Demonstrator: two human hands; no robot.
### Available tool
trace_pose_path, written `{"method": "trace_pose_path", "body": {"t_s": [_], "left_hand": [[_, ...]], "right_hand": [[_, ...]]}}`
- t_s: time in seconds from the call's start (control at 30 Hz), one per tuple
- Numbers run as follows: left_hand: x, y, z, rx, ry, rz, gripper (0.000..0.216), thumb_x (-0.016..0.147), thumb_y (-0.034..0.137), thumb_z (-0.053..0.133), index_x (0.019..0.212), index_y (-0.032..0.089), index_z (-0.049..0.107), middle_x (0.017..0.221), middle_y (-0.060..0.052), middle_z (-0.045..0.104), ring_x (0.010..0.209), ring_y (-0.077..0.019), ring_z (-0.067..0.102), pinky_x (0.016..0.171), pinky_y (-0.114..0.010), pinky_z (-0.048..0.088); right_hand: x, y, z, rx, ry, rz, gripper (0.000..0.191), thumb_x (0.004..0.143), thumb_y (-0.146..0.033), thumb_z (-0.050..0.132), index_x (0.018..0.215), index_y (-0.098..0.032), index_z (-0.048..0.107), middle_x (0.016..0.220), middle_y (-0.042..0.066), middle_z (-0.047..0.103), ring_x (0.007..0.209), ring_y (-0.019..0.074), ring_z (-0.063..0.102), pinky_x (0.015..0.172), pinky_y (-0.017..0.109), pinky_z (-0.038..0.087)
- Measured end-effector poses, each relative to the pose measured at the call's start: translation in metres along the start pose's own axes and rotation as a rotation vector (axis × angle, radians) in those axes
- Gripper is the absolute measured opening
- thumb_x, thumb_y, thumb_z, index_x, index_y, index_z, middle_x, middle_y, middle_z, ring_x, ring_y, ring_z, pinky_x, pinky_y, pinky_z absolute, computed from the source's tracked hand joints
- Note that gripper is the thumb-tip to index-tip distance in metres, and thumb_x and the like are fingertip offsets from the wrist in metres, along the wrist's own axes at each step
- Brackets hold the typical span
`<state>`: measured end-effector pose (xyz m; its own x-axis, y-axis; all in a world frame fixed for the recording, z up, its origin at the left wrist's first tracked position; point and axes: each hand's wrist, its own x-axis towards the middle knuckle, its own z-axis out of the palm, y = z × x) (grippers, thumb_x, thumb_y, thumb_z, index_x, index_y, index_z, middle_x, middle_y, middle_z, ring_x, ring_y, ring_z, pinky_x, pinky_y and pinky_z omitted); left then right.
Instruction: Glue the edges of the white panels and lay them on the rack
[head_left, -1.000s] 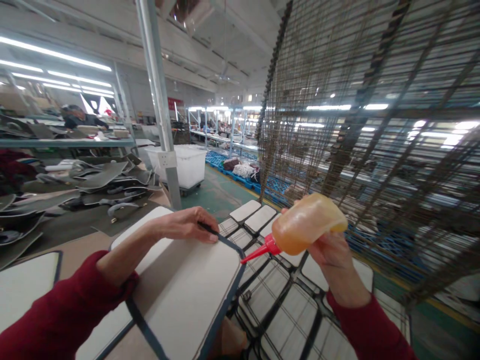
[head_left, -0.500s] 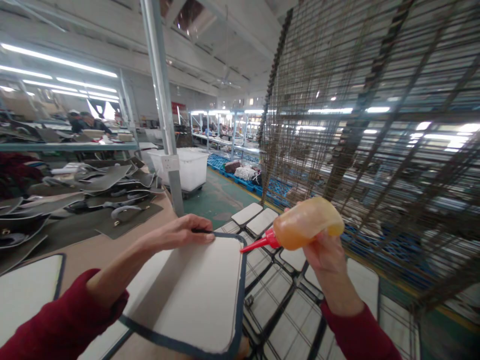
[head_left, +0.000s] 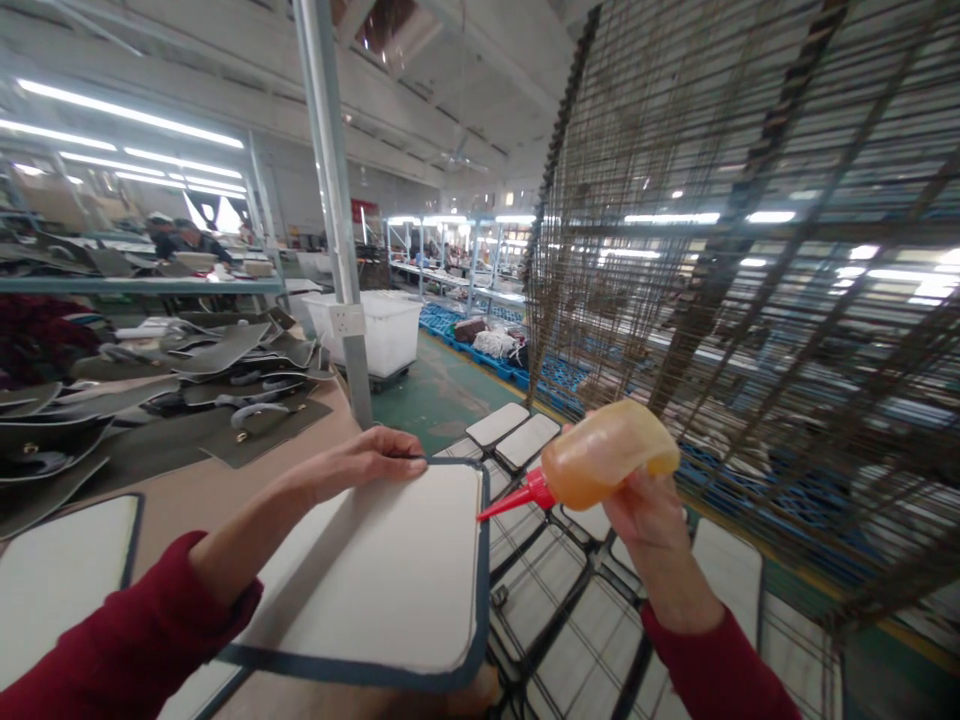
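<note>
A white panel (head_left: 382, 570) with a dark blue-grey border lies tilted in front of me. My left hand (head_left: 360, 460) pinches its far edge, fingers closed on the border. My right hand (head_left: 645, 510) grips an amber squeeze bottle (head_left: 607, 455) turned on its side. Its red nozzle (head_left: 510, 498) points left and its tip sits right at the panel's right border. Both sleeves are dark red.
A wire rack (head_left: 570, 620) below holds several more white panels. A tall wire-mesh frame (head_left: 750, 260) fills the right side. Dark cut pieces (head_left: 187, 390) lie piled on the brown table at left, near a metal post (head_left: 337, 230) and a white bin (head_left: 382, 330). People work far off.
The panel has turned in my left hand, so a different stretch of its border now meets the nozzle. The bottle has stayed almost in place.
</note>
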<state>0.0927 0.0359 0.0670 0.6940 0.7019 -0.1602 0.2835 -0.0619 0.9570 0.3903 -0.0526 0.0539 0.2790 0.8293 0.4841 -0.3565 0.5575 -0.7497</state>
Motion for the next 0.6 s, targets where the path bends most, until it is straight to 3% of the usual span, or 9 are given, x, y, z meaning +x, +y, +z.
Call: {"method": "trace_pose_path", "body": {"t_s": [0.3, 0.6], "left_hand": [[0.0048, -0.0072, -0.0001, -0.148, 0.009, -0.028, 0.033, 0.071, 0.046, 0.075, 0.072, 0.014, 0.066, 0.06, -0.001, 0.067, 0.046, -0.0119, 0.056, 0.048, -0.022, 0.044], [0.0033, -0.0053, 0.0004, -0.091, 0.045, -0.032, 0.038, 0.067, 0.05, 0.076, 0.073, 0.014, 0.066, 0.062, -0.001, 0.068, 0.047, -0.0124, 0.057, 0.045, -0.021, 0.042]], "right_hand": [[-0.0039, -0.0004, 0.0052, 0.014, -0.01, 0.028, 0.071, 0.048, -0.047, 0.088, 0.113, -0.029, 0.066, 0.102, 0.008, 0.075, 0.101, 0.037, 0.068, 0.1, 0.062, 0.045], [-0.0037, 0.0029, 0.0023, -0.005, 0.035, 0.008, 0.071, 0.051, -0.051, 0.085, 0.116, -0.03, 0.064, 0.108, 0.009, 0.074, 0.108, 0.0376, 0.064, 0.104, 0.064, 0.04]]}}
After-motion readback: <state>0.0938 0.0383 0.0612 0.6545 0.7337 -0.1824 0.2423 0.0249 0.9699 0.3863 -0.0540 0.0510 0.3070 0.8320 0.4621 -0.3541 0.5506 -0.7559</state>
